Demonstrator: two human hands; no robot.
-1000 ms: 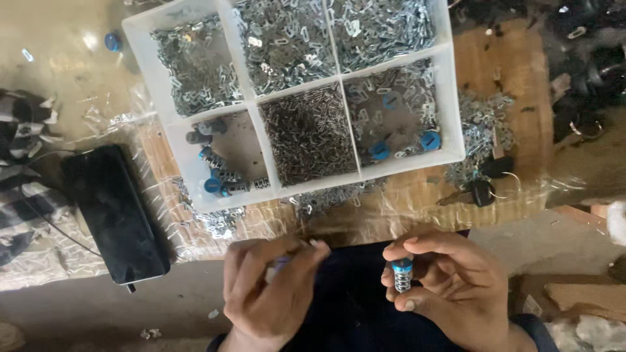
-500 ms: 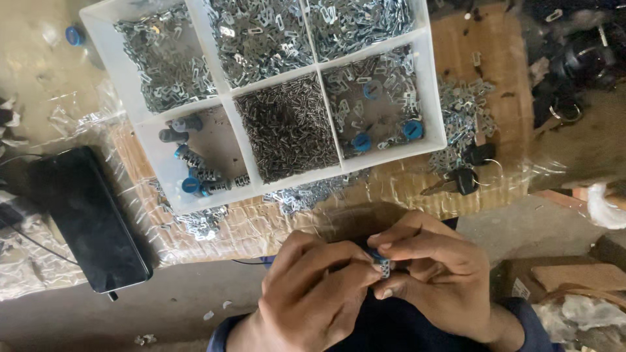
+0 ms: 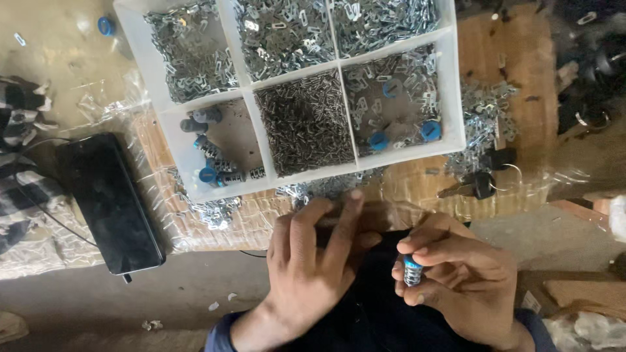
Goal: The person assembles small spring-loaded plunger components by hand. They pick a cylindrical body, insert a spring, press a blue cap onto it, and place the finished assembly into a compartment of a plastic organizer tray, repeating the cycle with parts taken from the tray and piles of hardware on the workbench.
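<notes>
Right hand (image 3: 456,287) pinches a blue-capped cylinder (image 3: 412,270); left hand (image 3: 313,261) spread, empty, tray (image 3: 251,85) at twelve o'clock.

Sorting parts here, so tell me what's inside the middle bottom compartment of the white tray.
The white tray has its middle bottom compartment heaped with tiny dark metal pins or springs, too small to tell apart. The heap hides the compartment floor.

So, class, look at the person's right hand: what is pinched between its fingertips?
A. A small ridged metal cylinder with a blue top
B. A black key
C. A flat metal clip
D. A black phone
A: the right hand pinches a small ridged metal cylinder with a blue top upright between thumb and fingers, while the black keys lie on the table and the black phone lies off to the left.
</notes>
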